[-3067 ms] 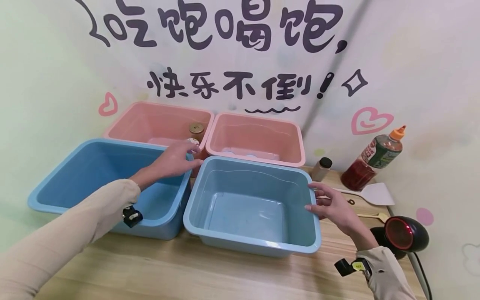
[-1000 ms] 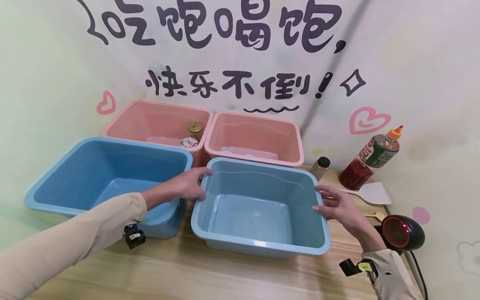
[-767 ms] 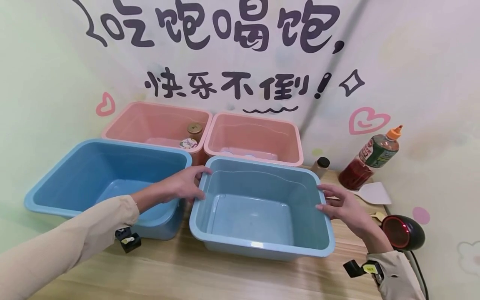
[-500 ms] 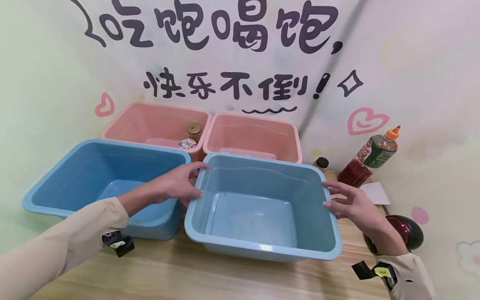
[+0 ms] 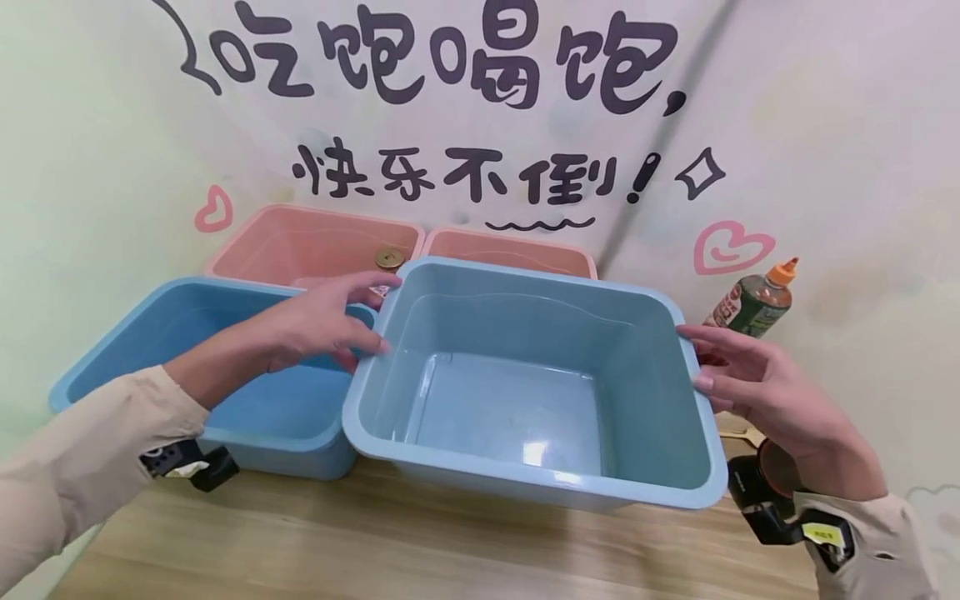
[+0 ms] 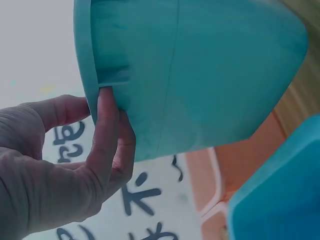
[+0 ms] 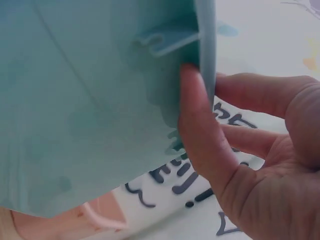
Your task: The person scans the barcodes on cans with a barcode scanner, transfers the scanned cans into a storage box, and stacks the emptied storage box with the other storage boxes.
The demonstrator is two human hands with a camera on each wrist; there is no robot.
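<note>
A light blue plastic tub [image 5: 517, 417] hangs above the table between both hands, its open top facing up and toward me. My left hand [image 5: 311, 325] grips its left rim, thumb on the outer lip and fingers tucked under it, as the left wrist view shows on the tub's side wall [image 6: 210, 75]. On the opposite side my right hand [image 5: 787, 396] pinches the right rim; in the right wrist view the fingers reach under the lip against the wall [image 7: 90, 100]. Nothing is visible inside this tub.
A second, darker blue tub [image 5: 288, 446] stands at left. Behind are two pink tubs [image 5: 315, 233], the left one holding a can [image 5: 389, 258]. At right stand a red sauce bottle [image 5: 753, 304] and a black device [image 5: 765, 475] on the wooden table [image 5: 450, 550].
Both hands have lifted the light blue tub off the table toward me, after the left hand moved onto its left rim. It now covers more of the right pink tub.
</note>
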